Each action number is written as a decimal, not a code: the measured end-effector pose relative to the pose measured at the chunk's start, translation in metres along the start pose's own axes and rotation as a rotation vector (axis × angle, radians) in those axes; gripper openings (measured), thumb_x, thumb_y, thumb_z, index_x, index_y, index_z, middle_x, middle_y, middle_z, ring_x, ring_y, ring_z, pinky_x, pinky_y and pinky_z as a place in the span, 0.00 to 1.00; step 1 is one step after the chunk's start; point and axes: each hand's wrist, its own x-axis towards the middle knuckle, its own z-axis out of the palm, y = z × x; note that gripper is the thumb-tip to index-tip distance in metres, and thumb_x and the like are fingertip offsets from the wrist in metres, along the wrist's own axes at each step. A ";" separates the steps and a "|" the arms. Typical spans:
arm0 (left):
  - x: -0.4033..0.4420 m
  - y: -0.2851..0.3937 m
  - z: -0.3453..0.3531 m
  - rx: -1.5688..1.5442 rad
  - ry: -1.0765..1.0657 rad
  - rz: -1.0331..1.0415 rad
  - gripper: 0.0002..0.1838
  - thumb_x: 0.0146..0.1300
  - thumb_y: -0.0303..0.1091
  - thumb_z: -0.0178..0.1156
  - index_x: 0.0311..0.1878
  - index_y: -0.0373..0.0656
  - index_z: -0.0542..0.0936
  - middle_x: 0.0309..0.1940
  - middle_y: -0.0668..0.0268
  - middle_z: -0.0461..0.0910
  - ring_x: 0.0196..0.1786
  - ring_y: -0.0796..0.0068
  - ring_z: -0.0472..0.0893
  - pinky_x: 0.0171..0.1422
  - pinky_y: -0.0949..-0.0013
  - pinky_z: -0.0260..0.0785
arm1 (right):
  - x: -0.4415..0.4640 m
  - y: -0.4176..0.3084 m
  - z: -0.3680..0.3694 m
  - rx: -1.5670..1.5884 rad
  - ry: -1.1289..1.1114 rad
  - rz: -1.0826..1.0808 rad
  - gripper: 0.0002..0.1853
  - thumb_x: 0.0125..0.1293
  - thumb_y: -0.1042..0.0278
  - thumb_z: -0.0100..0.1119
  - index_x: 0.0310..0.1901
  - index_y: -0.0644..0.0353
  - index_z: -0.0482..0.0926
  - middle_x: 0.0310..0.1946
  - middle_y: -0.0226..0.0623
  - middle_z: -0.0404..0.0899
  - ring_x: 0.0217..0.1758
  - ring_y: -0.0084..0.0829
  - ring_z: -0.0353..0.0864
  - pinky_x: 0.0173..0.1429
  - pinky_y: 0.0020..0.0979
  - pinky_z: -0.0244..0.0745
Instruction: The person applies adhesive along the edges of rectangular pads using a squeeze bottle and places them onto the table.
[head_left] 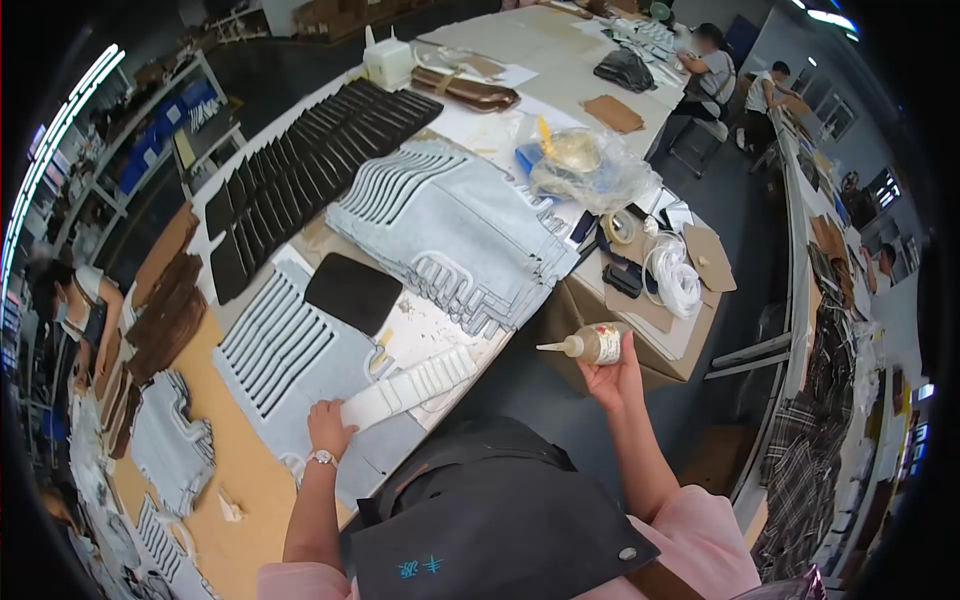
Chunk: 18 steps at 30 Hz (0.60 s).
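One nozzle bottle [603, 344] was grasped in the right hand [612, 378], beside the table [418, 332]; one white slotted strip [415, 388] lay partly over a grey panel [275, 345], left hand [330, 428] touching its end, grip unclear, work apparently unfinished.

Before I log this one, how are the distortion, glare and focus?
Head view: strong fisheye curving, black corners; same view: ceiling light blown out, upper left; same view: bottle fairly clear, seated person at upper right blurred at the head.
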 end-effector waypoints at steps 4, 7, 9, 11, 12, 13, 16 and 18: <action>-0.001 -0.013 0.005 0.054 0.030 0.072 0.32 0.34 0.39 0.71 0.47 0.44 0.74 0.43 0.60 0.71 0.50 0.61 0.69 0.53 0.59 0.61 | -0.020 -0.003 -0.008 0.031 0.035 -0.071 0.27 0.62 0.46 0.49 0.52 0.61 0.65 0.49 0.43 0.72 0.53 0.41 0.74 0.55 0.45 0.72; -0.005 -0.013 0.002 0.060 -0.031 0.030 0.31 0.35 0.40 0.71 0.47 0.45 0.74 0.43 0.60 0.72 0.49 0.61 0.70 0.53 0.59 0.60 | -0.032 0.002 -0.015 0.056 0.035 -0.114 0.27 0.61 0.46 0.51 0.52 0.60 0.65 0.49 0.43 0.72 0.53 0.41 0.74 0.56 0.45 0.71; -0.008 -0.013 -0.002 0.091 0.023 0.035 0.32 0.35 0.42 0.72 0.47 0.45 0.73 0.42 0.61 0.73 0.48 0.61 0.72 0.52 0.59 0.61 | -0.043 0.006 -0.016 0.078 0.044 -0.126 0.27 0.61 0.46 0.51 0.52 0.60 0.65 0.49 0.43 0.72 0.53 0.41 0.74 0.56 0.44 0.71; -0.011 -0.014 -0.001 0.106 0.048 0.040 0.32 0.34 0.43 0.72 0.46 0.45 0.72 0.40 0.61 0.73 0.47 0.60 0.72 0.51 0.59 0.62 | -0.054 0.010 -0.016 0.058 0.040 -0.129 0.27 0.61 0.46 0.51 0.52 0.60 0.65 0.49 0.43 0.72 0.52 0.40 0.74 0.55 0.44 0.72; -0.010 -0.017 0.001 0.095 0.013 0.027 0.32 0.34 0.43 0.72 0.45 0.44 0.72 0.40 0.61 0.74 0.47 0.60 0.72 0.50 0.59 0.63 | -0.056 0.011 -0.015 0.054 0.042 -0.132 0.27 0.61 0.46 0.51 0.53 0.60 0.65 0.48 0.42 0.73 0.52 0.40 0.74 0.55 0.44 0.72; -0.008 -0.023 0.004 0.084 -0.018 0.014 0.31 0.34 0.43 0.72 0.45 0.44 0.72 0.40 0.60 0.74 0.46 0.59 0.73 0.49 0.58 0.64 | -0.057 0.012 -0.015 0.049 0.042 -0.136 0.27 0.61 0.46 0.52 0.53 0.59 0.65 0.48 0.42 0.73 0.51 0.39 0.74 0.54 0.44 0.72; -0.002 -0.035 0.005 0.031 -0.114 -0.055 0.30 0.35 0.44 0.72 0.43 0.43 0.72 0.39 0.58 0.76 0.43 0.57 0.75 0.44 0.57 0.67 | -0.061 0.013 -0.010 0.055 0.031 -0.160 0.28 0.62 0.46 0.50 0.54 0.60 0.64 0.49 0.43 0.72 0.53 0.40 0.73 0.56 0.44 0.70; -0.002 -0.047 0.007 0.024 -0.164 -0.053 0.28 0.36 0.45 0.71 0.40 0.42 0.73 0.36 0.56 0.77 0.40 0.57 0.77 0.42 0.57 0.68 | -0.066 0.016 -0.009 0.056 0.026 -0.169 0.28 0.62 0.46 0.50 0.54 0.61 0.64 0.50 0.43 0.71 0.53 0.40 0.73 0.57 0.44 0.70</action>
